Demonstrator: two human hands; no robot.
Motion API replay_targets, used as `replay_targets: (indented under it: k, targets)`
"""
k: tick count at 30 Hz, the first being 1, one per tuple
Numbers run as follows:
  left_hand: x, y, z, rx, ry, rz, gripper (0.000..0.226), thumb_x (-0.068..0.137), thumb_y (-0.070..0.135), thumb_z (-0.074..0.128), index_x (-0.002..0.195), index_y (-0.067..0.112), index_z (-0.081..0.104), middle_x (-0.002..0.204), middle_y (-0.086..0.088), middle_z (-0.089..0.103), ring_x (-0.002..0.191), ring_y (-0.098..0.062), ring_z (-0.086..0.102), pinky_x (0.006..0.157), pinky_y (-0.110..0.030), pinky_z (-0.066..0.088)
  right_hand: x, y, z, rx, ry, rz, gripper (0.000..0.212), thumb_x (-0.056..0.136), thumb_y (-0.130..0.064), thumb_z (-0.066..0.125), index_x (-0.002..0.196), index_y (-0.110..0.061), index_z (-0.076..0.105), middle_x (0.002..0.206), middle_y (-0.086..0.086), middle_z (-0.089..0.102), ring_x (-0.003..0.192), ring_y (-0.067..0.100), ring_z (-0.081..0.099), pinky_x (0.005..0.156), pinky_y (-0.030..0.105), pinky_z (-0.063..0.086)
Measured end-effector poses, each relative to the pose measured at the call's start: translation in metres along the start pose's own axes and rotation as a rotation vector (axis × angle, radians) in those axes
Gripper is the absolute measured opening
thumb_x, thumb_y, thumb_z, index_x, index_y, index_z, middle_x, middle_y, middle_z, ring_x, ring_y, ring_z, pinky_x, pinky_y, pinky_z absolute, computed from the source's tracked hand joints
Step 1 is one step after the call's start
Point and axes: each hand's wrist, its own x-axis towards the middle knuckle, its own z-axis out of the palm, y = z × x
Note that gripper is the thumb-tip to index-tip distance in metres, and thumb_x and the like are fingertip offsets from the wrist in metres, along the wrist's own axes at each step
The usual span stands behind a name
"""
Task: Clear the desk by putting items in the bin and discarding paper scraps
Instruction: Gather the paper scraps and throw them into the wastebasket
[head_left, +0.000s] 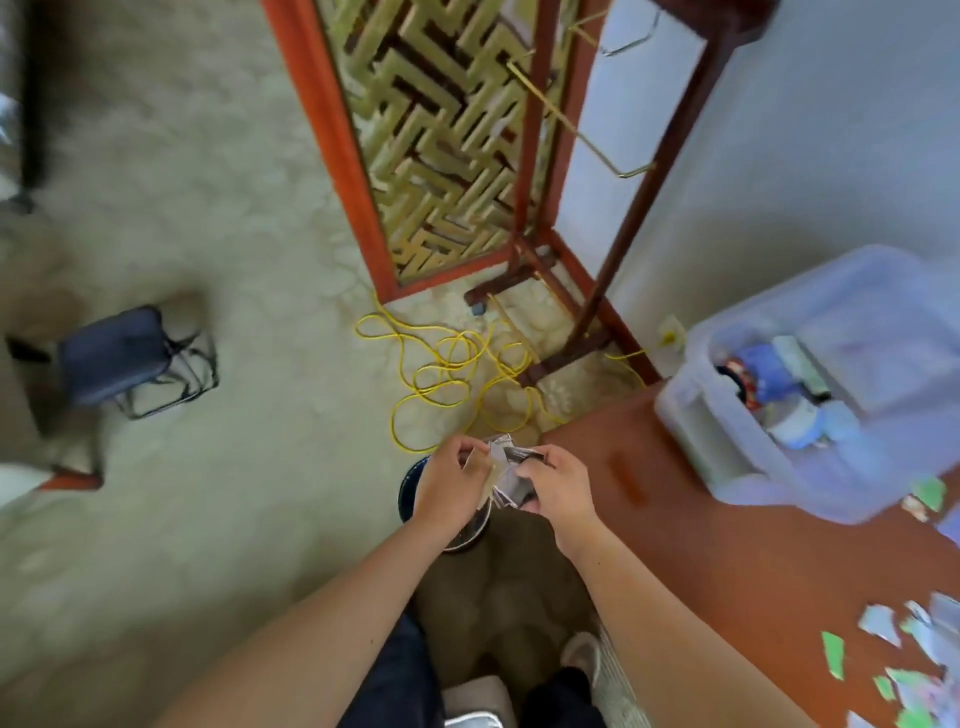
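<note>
Print on the paper scraps is showing only as a grey-and-white blur, unreadable. Both hands are holding that small wad at lower centre of the frame, above a dark round wastebasket. The left hand is pinching its left edge, and the right hand is curling round its right side. More white and green loose scraps are lying on the brown desk at lower right, below the clear bin.
</note>
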Motion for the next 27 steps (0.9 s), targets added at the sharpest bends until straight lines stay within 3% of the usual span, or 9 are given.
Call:
replay_targets:
  k: [5,11,15,19,24,27]
  targets:
    - [0.03,-0.025,-0.029,-0.023,0.029,-0.06,0.008,0.087,0.02,0.062,0.091,0.027,0.061,0.086,0.011,0.064,0.075,-0.008,0.06,0.067,-0.027,0.046,0.023,0.001,0.041,-0.047,-0.021,0.041,0.012,0.085,0.005,0.058,0.09,-0.005,0.061,0.084,0.013,0.059,0.08,0.024,0.059,0.071,0.04,0.057]
    - [0.069,-0.068,-0.04,-0.023,0.02,-0.137,0.026,0.083,0.021,0.067,0.104,0.032,0.057,0.089,0.007,0.068,0.075,-0.014,0.062,0.072,-0.033,0.049,0.064,0.024,0.077,-0.088,0.021,0.112,0.016,0.083,0.005,0.058,0.092,-0.006,0.065,0.081,0.008,0.064,0.083,0.025,0.064,0.066,0.037,0.06]
    - [0.096,-0.109,-0.03,-0.025,-0.013,-0.192,0.039,0.085,0.021,0.067,0.122,0.025,0.055,0.09,0.011,0.065,0.087,-0.015,0.064,0.081,-0.036,0.053,0.102,0.059,0.094,-0.131,0.077,0.158,0.019,0.081,0.004,0.06,0.082,-0.013,0.067,0.09,0.013,0.069,0.095,0.031,0.068,0.073,0.044,0.061]
    - [0.123,-0.161,-0.009,-0.011,-0.06,-0.248,0.034,0.088,0.024,0.065,0.122,0.022,0.058,0.097,0.008,0.063,0.09,-0.014,0.062,0.084,-0.035,0.052,0.141,0.104,0.104,-0.183,0.111,0.184,0.023,0.08,0.005,0.061,0.074,-0.017,0.067,0.081,0.008,0.069,0.089,0.031,0.068,0.075,0.051,0.06]
    - [0.163,-0.242,0.026,0.035,-0.091,-0.282,0.031,0.092,0.024,0.06,0.123,0.023,0.057,0.113,0.003,0.063,0.096,-0.015,0.06,0.084,-0.034,0.052,0.202,0.173,0.114,-0.267,0.095,0.164,0.021,0.084,0.002,0.06,0.078,-0.017,0.067,0.08,0.001,0.066,0.075,0.013,0.063,0.066,0.036,0.06]
    - [0.183,-0.284,0.045,0.069,-0.101,-0.282,0.034,0.095,0.023,0.057,0.129,0.021,0.054,0.116,0.002,0.061,0.098,-0.014,0.058,0.083,-0.03,0.05,0.232,0.212,0.117,-0.282,0.071,0.157,0.024,0.085,0.003,0.059,0.077,-0.02,0.065,0.087,0.004,0.068,0.082,0.018,0.065,0.065,0.034,0.059]
